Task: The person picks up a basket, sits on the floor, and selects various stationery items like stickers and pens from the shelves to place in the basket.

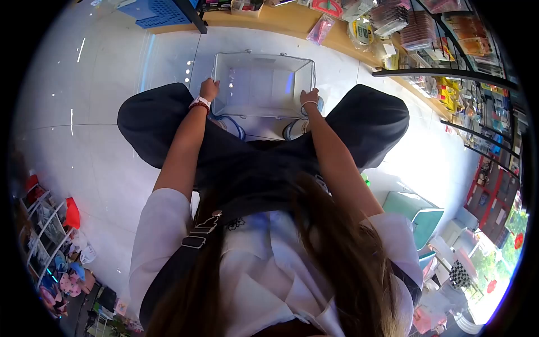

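A see-through plastic storage box [263,62] with a pale rim rests on the floor between my bent knees, its bare bottom showing. My left hand [209,90] is closed around the box's left edge, with a pale band and a dark red bracelet on the wrist. On the opposite side, my right hand [309,97] grips the right edge, a thin bracelet on its wrist. Both thumbs and fingers are small in view, so their exact hold on the rim is hard to make out. My shoes [296,130] show partly just behind the box.
Beyond the box runs a low wooden shelf [275,18] with packaged goods and a roll of tape [361,31]. Black-framed shelves of packets stand at right. A blue perforated basket [168,14] is at upper left, a mint-green bin [412,216] at lower right.
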Tool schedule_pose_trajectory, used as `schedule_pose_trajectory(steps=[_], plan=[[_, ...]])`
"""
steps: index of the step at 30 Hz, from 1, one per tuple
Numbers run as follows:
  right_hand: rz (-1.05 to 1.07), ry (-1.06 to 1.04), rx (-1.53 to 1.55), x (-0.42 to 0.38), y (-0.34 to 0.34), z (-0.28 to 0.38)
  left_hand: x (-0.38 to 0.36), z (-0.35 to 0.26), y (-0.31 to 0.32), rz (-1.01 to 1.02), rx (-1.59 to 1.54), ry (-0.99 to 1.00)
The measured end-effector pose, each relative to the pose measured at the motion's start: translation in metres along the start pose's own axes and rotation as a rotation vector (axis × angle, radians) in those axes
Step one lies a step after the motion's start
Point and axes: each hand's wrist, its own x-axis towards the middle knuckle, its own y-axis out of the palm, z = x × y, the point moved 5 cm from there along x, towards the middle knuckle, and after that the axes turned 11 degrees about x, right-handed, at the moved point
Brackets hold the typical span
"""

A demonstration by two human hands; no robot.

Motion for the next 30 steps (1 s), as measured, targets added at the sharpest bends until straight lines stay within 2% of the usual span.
schedule_pose_trajectory(steps=[2, 4, 5, 6, 7, 8, 13, 15, 20, 22, 23, 25, 27, 30], plan=[[-0.049, -0.015, 0.054, 0.0, 0.006, -0.012, 0.002, 0.006, 0.003, -0.011, 0.025, -0.034], [0.041, 0.133, 0.072, 0.007, 0.014, -0.038, 0.006, 0.007, 0.007, -0.004, 0.131, 0.058], [0.044, 0.136, 0.068, 0.025, 0.027, -0.062, 0.006, 0.007, 0.006, 0.001, 0.13, 0.056], [0.18, -0.079, -0.244, 0.05, 0.053, -0.084, 0.007, 0.005, 0.003, 0.053, 0.125, 0.035], [0.315, -0.297, -0.556, 0.049, 0.061, -0.074, 0.009, 0.005, 0.003, 0.102, 0.119, 0.015], [0.316, -0.296, -0.561, 0.047, 0.058, -0.074, 0.008, 0.004, 0.003, 0.127, 0.116, 0.006], [0.171, -0.009, -0.042, -0.002, 0.006, -0.013, 0.012, 0.007, 0.005, 0.1, 0.133, 0.023], [0.134, 0.016, 0.006, 0.015, 0.023, -0.042, 0.009, 0.005, 0.006, 0.115, 0.13, 0.035], [0.104, 0.071, 0.016, 0.028, 0.036, -0.058, 0.007, 0.001, 0.001, 0.11, 0.128, 0.02], [-0.408, -0.184, 0.007, 0.022, 0.025, -0.046, 0.007, 0.001, 0.002, 0.124, 0.11, -0.003], [-0.406, -0.187, 0.009, 0.02, 0.015, -0.033, 0.008, 0.003, 0.003, 0.136, 0.093, -0.028], [-0.046, -0.121, 0.445, 0.023, 0.001, -0.015, 0.008, 0.005, 0.005, 0.126, 0.099, 0.011], [-0.045, -0.148, 0.37, 0.032, -0.001, -0.011, 0.006, 0.004, 0.005, 0.118, 0.104, 0.053], [-0.17, -0.009, 0.499, 0.028, -0.014, -0.009, 0.006, 0.0, 0.003, 0.108, 0.126, 0.018]])
